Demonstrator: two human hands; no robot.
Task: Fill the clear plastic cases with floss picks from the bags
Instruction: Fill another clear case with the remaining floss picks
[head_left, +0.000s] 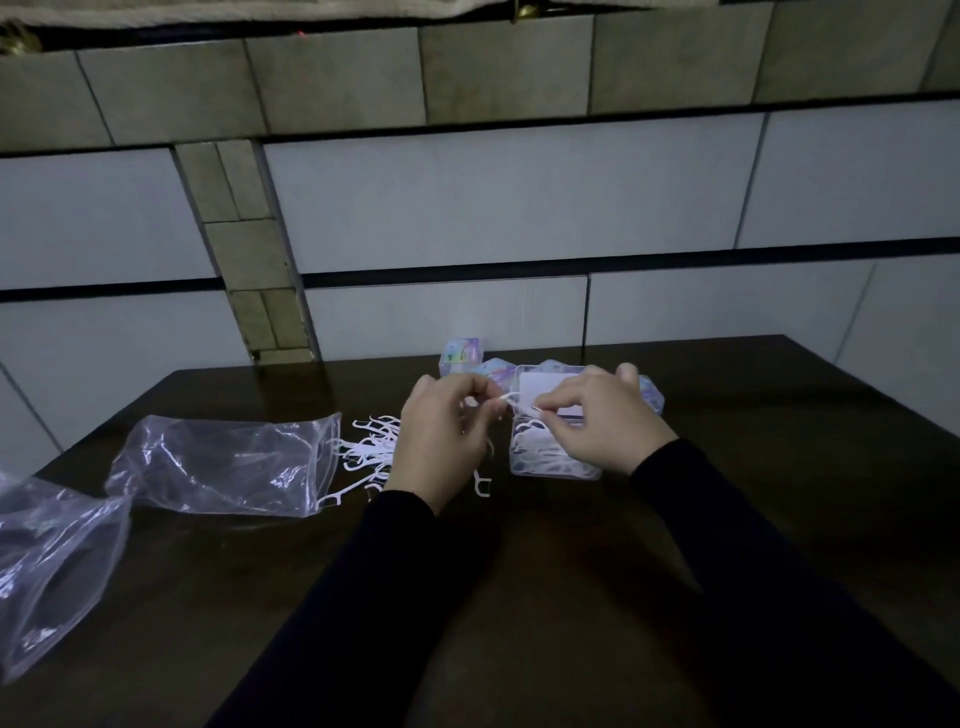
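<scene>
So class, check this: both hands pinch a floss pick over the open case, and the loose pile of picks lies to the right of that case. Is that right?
Wrong in one respect. In the head view the loose pile lies to the left of the case, between it and the bag. The rest holds: left hand and right hand pinch a pick over the open case.

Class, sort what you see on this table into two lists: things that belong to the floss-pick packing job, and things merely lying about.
Belongs to the job:
open clear case
loose floss picks
floss pick pinched between left hand and right hand
clear bag
finished cases

Lying about:
second bag
dark table
tiled wall
</scene>
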